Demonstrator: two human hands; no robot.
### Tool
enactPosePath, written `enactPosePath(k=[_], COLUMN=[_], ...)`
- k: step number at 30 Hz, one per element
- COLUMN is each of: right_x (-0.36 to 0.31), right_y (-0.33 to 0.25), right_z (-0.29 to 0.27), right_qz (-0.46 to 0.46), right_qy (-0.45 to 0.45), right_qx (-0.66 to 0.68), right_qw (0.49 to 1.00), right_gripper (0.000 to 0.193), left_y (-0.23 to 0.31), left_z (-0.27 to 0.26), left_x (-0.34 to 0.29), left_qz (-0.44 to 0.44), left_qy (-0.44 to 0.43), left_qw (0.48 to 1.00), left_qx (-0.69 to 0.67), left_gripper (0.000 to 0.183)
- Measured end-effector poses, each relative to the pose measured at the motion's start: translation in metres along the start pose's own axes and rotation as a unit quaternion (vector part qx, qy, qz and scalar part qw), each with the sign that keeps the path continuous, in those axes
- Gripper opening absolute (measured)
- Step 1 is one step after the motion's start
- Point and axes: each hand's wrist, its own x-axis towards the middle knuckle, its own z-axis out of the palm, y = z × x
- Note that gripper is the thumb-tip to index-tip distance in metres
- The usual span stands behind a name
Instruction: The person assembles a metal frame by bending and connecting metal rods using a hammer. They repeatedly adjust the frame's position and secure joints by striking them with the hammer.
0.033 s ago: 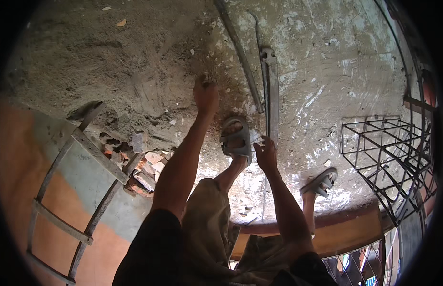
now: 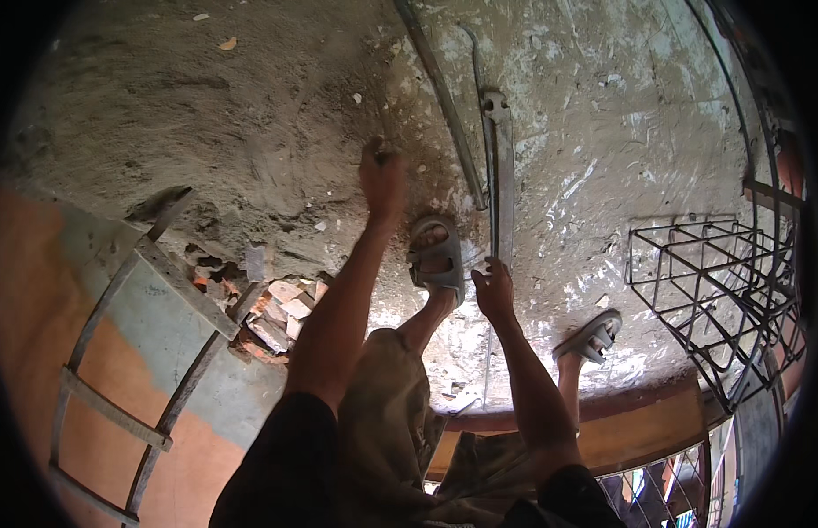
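Observation:
My left hand (image 2: 382,187) is closed in a fist over the dusty floor, beyond my sandalled left foot (image 2: 435,255). It is a little blurred, and whatever may be inside it is hidden. Farther to the right, my right hand (image 2: 494,292) has its fingers curled around a thin metal rod (image 2: 491,158), which passes under the hand and shows again below it. Alongside that rod lies a flat grey metal bar (image 2: 506,194) with a notched head at its far end. A thicker pipe (image 2: 444,101) slants across the floor between my two hands.
A ladder (image 2: 171,409) leans at the left beside broken bricks (image 2: 281,312). On the right is a wire-frame cage of steel bars (image 2: 704,273). My right foot in its sandal (image 2: 592,336) stands near a low ledge (image 2: 638,433). Loose chips dot the rough floor (image 2: 250,114).
My left hand has turned slightly, its fingers lifting a little away from the floor. My right hand has shifted only slightly beside the bar. The pipe, bar and feet stay put.

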Motion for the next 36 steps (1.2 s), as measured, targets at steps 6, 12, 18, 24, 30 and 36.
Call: enactPosePath(k=[6,12,18,24,30,36], right_x=[-0.036,-0.009,0.042,0.051,-0.031,-0.057], right_y=[0.039,0.077,0.067,0.068,-0.050,-0.114], right_z=[-0.055,-0.095,-0.012,-0.002,-0.061,-0.097], right_qz=[0.041,-0.057,-0.052,-0.016,0.041,-0.102], right_qy=[-0.026,-0.072,0.030,0.036,-0.084,-0.051], right_qx=[-0.088,-0.127,-0.166,-0.137,0.005,0.174], right_qw=[0.995,0.988,0.984,0.990,0.996,0.978], right_gripper=[0.038,0.045,0.066,0.047,0.037,0.032], left_y=[0.126,0.125,-0.036,-0.074,-0.056,0.037], left_z=[0.120,0.190,0.101,-0.015,-0.017,-0.052], left_x=[-0.109,-0.156,-0.108,-0.103,-0.176,-0.222], left_qz=[0.068,0.215,0.074,0.100,0.461,0.455], left_qy=[-0.145,-0.270,-0.219,-0.279,-0.275,-0.370], left_qw=[0.984,0.934,0.968,0.934,0.775,0.793], left_qx=[-0.071,0.093,0.099,0.201,0.334,0.168], left_gripper=[0.062,0.083,0.042,0.040,0.054,0.059])
